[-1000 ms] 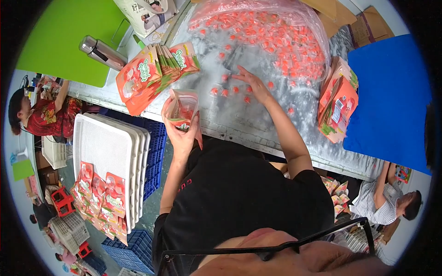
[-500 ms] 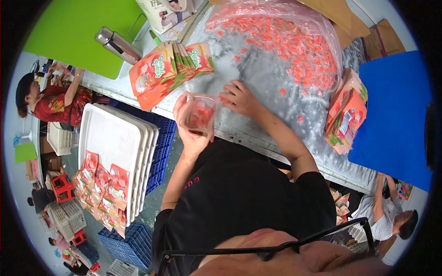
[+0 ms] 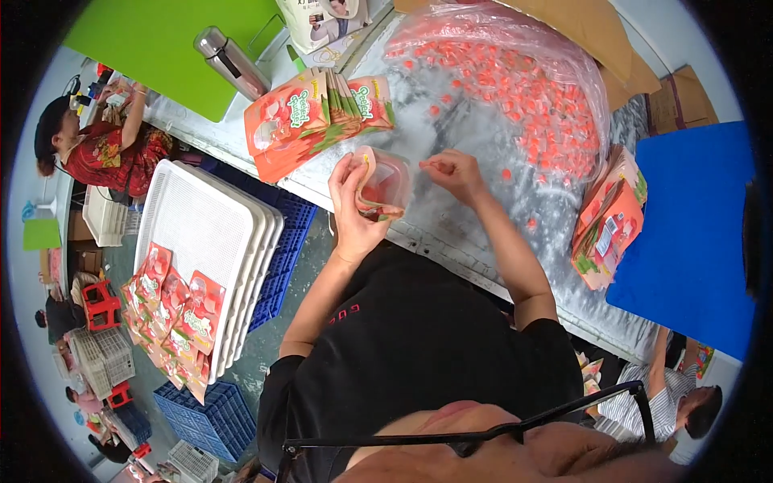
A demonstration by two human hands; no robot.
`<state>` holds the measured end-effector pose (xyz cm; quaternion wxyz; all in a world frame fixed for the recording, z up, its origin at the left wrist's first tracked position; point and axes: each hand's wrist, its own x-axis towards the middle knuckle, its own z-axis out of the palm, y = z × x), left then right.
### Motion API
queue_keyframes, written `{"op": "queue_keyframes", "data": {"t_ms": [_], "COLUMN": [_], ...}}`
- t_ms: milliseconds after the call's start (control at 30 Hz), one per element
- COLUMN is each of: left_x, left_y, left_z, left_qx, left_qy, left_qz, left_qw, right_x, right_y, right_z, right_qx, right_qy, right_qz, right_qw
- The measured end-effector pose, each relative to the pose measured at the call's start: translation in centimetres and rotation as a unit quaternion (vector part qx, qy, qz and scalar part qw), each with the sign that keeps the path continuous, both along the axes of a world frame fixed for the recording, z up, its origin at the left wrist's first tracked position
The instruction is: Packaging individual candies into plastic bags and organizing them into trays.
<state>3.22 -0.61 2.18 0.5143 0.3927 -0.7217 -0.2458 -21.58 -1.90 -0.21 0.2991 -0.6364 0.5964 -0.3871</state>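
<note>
My left hand (image 3: 352, 211) holds an orange stand-up pouch (image 3: 383, 183) upright with its mouth open, just above the near edge of the metal table (image 3: 475, 233). My right hand (image 3: 452, 170) is pinched at the pouch's mouth; whether a small piece is between its fingers I cannot tell. Many small red-orange wrapped pieces (image 3: 515, 105) lie loose on clear plastic sheeting beyond my hands. A fanned stack of empty orange pouches (image 3: 310, 117) lies to the left of the open pouch.
A second pile of pouches (image 3: 608, 221) lies at the right beside a blue board (image 3: 692, 233). Stacked white trays (image 3: 211, 233) with filled pouches (image 3: 177, 310) stand at my left over blue crates (image 3: 211, 406). A steel flask (image 3: 229, 60) and green board (image 3: 161, 40) lie behind. Other people work nearby.
My right hand has come back from the loose pieces to the pouch's mouth. My left hand has kept hold of the pouch.
</note>
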Motion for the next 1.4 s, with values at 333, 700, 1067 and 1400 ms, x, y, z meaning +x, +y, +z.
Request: {"op": "queue_keyframes", "data": {"t_ms": [333,700,1067,1400], "left_x": [-1.7,-3.5,-5.1,-1.0], "left_y": [-0.1,-0.3,-0.7,1.3], "left_z": [-0.1,0.7,-1.0,-2.5], "left_qx": [-0.044,0.015,-0.004,0.004], "left_qy": [-0.083,0.0,0.063,0.028], "left_qz": [-0.007,0.003,0.056,0.013], "left_qw": [0.996,1.0,0.996,1.0], "right_x": [3.0,6.9,6.3,7.3], "right_y": [-0.6,-1.3,-0.4,1.7], "right_z": [14.5,10.6,12.8,13.2], "right_qx": [-0.124,-0.063,-0.101,-0.175], "right_qy": [0.172,-0.512,-0.391,0.399], "right_qz": [0.204,-0.04,0.058,0.235], "right_qw": [0.956,0.856,0.913,0.869]}}
